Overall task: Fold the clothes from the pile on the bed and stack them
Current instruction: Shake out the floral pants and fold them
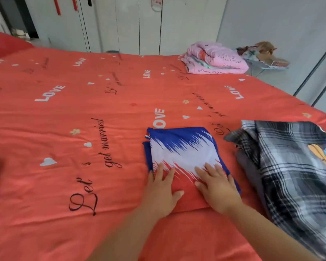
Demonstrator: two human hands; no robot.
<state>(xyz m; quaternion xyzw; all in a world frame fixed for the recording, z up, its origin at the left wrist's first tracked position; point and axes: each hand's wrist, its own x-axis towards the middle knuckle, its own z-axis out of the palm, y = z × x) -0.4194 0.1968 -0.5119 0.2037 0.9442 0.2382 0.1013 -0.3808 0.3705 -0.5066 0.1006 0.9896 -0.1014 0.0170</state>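
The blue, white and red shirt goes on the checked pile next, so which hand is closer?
Probably the right hand. It rests flat on the folded shirt at the side nearest the plaid pile; the left hand lies on the shirt's far side.

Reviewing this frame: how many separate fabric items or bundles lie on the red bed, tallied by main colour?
Blue, white and red folded garment, under both hands: 1
Black-and-white plaid garment, near right: 1
Pink folded quilt bundle, far corner: 1
Total: 3
The plaid one seems to cover a grey layer; whether that is a separate piece is unclear.
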